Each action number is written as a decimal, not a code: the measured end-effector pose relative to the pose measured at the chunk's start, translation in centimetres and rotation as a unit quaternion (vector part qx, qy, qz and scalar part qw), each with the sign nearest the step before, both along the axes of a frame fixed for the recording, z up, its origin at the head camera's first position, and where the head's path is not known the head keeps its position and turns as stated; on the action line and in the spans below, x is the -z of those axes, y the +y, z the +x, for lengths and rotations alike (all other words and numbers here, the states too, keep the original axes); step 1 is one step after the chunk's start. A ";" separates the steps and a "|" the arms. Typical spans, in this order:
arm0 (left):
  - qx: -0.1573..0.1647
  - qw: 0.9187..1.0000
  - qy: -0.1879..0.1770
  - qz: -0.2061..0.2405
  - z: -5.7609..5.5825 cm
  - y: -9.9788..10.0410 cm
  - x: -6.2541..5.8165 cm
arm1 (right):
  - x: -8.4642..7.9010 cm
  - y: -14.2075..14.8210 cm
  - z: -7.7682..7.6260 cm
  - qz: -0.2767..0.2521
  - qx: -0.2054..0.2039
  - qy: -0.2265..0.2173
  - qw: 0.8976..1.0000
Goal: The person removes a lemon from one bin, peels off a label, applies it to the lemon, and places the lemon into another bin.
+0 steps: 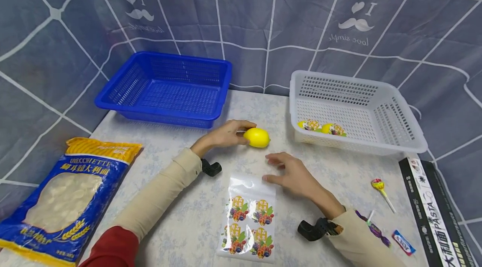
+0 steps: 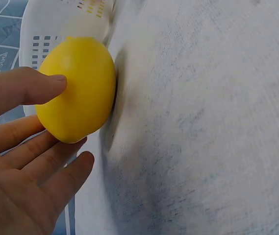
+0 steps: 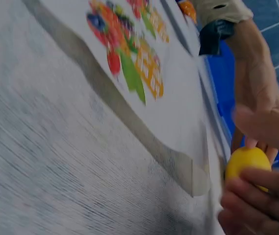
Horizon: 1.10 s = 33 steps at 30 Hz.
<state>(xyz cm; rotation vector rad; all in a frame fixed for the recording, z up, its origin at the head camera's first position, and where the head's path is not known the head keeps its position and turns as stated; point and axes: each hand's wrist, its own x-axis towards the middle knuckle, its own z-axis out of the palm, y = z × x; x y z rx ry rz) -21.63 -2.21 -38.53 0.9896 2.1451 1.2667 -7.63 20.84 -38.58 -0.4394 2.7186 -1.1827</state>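
My left hand [image 1: 230,134] pinches a yellow lemon [image 1: 257,137] just above or on the tabletop, between the two baskets. In the left wrist view the thumb [image 2: 36,88] presses one side of the lemon [image 2: 78,93], with fingers against its other side. Nearer me lies a clear sheet of fruit stickers [image 1: 250,221]. Over the sheet's upper right, my right hand [image 1: 295,177] hovers with relaxed fingers and holds nothing. In the right wrist view its blurred fingers [image 3: 257,205] overlap the lemon, though the head view shows them apart.
A blue basket [image 1: 222,87] stands at the back left. The white basket [image 1: 410,129] at right holds lemons with stickers [image 1: 333,129]. An orecchiette bag [image 1: 71,200] lies left. A lollipop [image 1: 378,184], wrapped sweets [image 1: 403,242] and a black pasta box [image 1: 429,212] lie right.
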 end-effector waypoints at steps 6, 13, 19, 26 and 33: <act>0.001 1.000 0.005 -0.001 0.1 -0.2 -0.2 | 0.4 0.3 1.3 0.019 -0.106 -0.003 0.994; 0.005 1.000 0.018 -0.021 0.5 -0.2 -0.3 | -0.4 1.3 0.6 -0.039 -0.077 -0.056 0.995; 0.014 0.999 0.035 -0.026 0.6 -0.2 -0.6 | -1.9 2.1 -0.2 -0.087 -0.018 -0.047 0.995; 0.023 0.997 0.055 -0.039 1.0 -0.1 -1.0 | -2.3 2.1 -0.6 -0.095 0.039 -0.012 0.995; 0.023 0.996 0.073 -0.045 1.2 -0.2 -1.3 | -2.1 2.2 -1.0 -0.116 0.052 -0.006 0.992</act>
